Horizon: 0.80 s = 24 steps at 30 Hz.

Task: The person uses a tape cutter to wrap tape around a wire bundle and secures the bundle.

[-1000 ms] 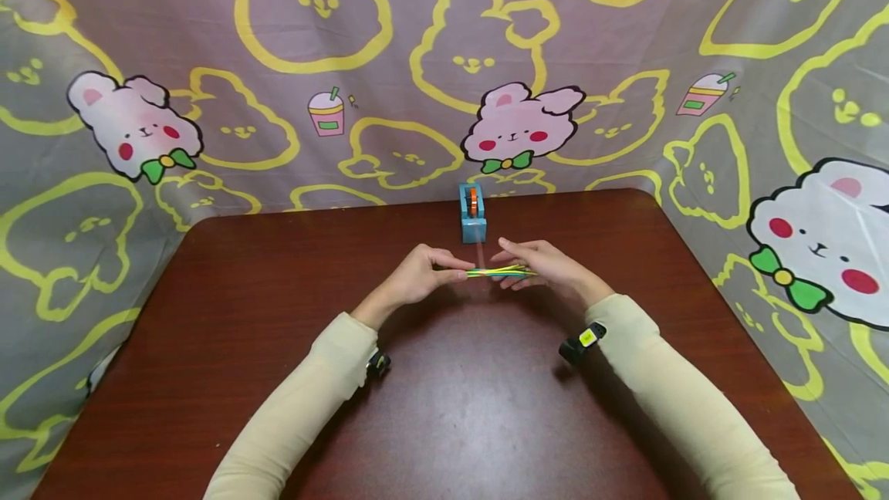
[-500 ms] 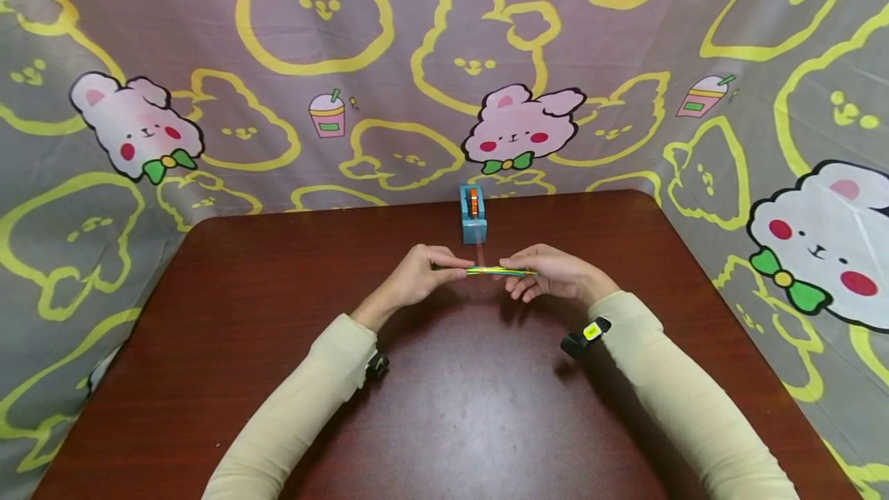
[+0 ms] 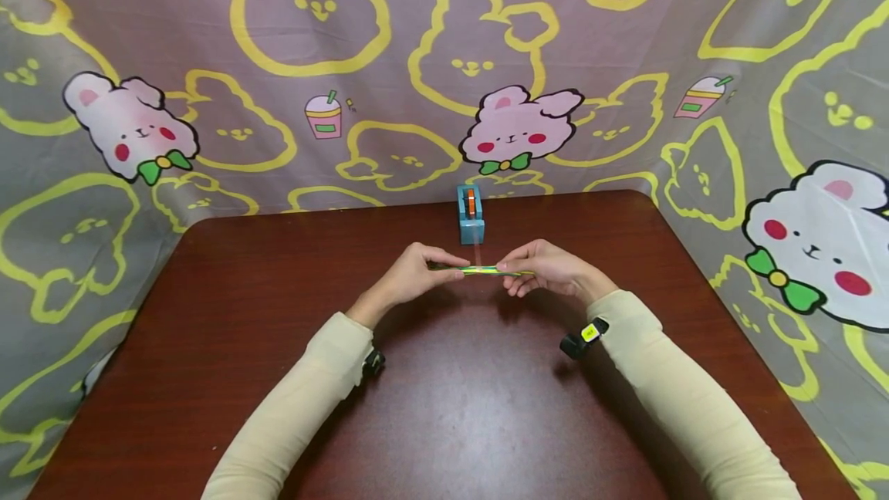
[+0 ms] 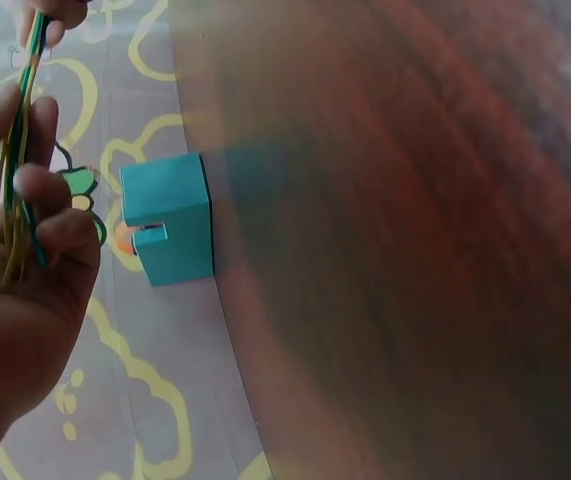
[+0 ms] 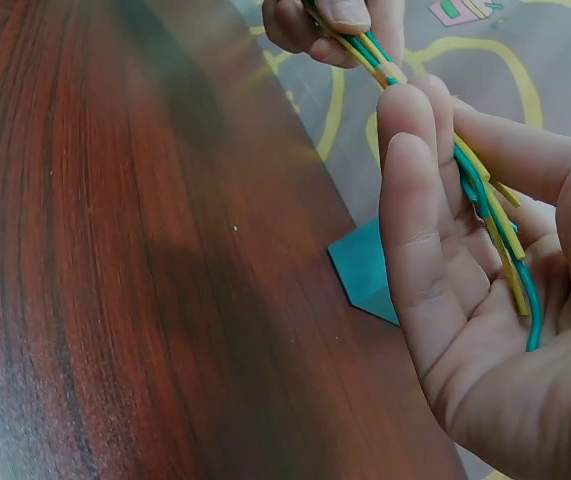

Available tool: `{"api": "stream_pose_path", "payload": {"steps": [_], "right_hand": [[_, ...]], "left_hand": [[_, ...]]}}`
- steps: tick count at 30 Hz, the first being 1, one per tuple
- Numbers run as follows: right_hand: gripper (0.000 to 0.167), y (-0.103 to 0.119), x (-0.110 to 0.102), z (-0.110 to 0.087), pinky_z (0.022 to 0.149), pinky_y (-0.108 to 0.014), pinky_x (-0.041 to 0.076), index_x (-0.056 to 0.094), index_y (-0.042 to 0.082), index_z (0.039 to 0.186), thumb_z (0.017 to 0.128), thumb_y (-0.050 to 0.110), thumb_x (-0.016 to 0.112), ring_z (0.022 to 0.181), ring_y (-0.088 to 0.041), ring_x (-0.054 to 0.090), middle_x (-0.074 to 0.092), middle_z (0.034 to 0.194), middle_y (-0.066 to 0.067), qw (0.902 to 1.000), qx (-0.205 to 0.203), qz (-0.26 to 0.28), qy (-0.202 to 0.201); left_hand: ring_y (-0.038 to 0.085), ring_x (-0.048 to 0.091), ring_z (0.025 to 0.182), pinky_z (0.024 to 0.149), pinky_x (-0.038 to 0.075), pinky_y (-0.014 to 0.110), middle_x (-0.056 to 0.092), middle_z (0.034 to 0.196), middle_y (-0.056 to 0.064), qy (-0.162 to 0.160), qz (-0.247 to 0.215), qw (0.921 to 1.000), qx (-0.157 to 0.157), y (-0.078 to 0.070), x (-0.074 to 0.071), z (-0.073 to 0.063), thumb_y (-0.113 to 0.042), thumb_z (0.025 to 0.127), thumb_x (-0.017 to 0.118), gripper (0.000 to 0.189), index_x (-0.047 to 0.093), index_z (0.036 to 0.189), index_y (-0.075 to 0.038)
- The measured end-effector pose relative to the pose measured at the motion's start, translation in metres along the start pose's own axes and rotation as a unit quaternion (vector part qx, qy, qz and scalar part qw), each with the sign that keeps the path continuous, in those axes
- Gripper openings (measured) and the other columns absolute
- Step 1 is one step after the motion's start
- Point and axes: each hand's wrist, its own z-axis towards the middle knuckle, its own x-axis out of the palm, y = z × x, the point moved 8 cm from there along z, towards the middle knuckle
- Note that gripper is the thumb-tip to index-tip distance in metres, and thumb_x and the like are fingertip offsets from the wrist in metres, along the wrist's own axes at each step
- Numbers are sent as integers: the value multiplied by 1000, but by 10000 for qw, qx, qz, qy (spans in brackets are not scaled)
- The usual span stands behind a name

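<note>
over on the far left, a printed rabbit (image 3: 135, 130) is showing on the cloth wall (image 3: 389, 45), which is rising behind the brown table (image 3: 479, 392). a pale sleeve (image 3: 292, 407) is coming in from that side, with a small dark camera (image 3: 373, 363) sitting at its cuff. past the cuff, the left hand (image 3: 408, 275) is pinching one end of a bundle of thin yellow and green strands (image 3: 481, 271) between its thumb and fingers, and loose ends are lying back toward the palm. the bundle is running crosswise above the table, between the two hands.

just beyond it, near the back edge, a blue tape dispenser (image 3: 471, 233) is standing and holding an orange roll (image 3: 471, 203) in its slot. a clear strip of tape (image 3: 477, 255) is stretching from the dispenser toward me and meeting the middle of the bundle, so it is crossing the gap between the hands.

the right hand (image 3: 552, 267) is gripping the other end, thumb against fingers, its own loose ends reaching into the palm. farther right, another camera (image 3: 586, 336) is sitting by the second sleeve (image 3: 694, 400), and a bigger rabbit (image 3: 812, 238) is showing on the side cloth.
</note>
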Motion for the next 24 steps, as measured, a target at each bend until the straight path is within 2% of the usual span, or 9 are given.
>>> {"api": "stream_pose_path", "payload": {"steps": [3,6,9,12,17,21,24], "right_hand": [[40,5,1,-1,66,-31,58,57,-23,121,98,9,66,66,-18,68,70,78,-12,9992,-214,-339,0],[38,10,2,-1,66,-33,59,59,-22,118,98,9,66,66,-19,67,70,79,-15,9959,-511,-739,-17],[33,15,2,-1,65,-35,59,64,-18,114,97,10,67,66,-20,67,69,79,-18,9897,-834,-1164,-74],[28,18,2,-2,65,-36,59,69,-14,112,97,10,68,66,-22,67,70,79,-19,9820,-1086,-1535,-191],[23,20,1,-2,63,-35,59,73,-8,110,95,9,70,65,-22,66,71,78,-18,9738,-1324,-1802,-407],[19,21,0,-5,62,-35,58,75,-5,109,95,7,70,64,-21,66,70,77,-18,9686,-1529,-1888,-526],[18,24,1,-8,62,-38,58,76,-3,108,95,7,71,64,-22,65,70,77,-17,9609,-1709,-2083,-634]], "left_hand": [[19,53,70,58,43,27,75,87,-1,91,-86,9993,-348,7,-2,0,-13,86,81,17,81,104,-11],[27,56,63,56,47,33,75,87,7,159,-172,9981,-572,13,-5,0,-20,89,79,21,80,106,-9],[37,59,59,52,48,37,76,92,13,161,-313,9966,-747,20,-7,0,-28,96,71,29,77,111,-4],[34,59,57,50,45,33,75,94,17,176,-684,9925,-1002,29,-8,1,-35,102,61,40,74,115,1],[18,58,56,53,47,28,73,93,23,372,-1528,9754,-1547,40,-3,-1,-43,105,51,49,72,120,-1],[17,57,59,55,47,28,74,93,18,604,-1883,9612,-1925,42,1,-1,-48,104,49,53,70,124,-4],[16,55,58,55,47,28,74,93,17,738,-2068,9503,-2207,44,4,0,-50,103,49,55,69,125,-4]]}}
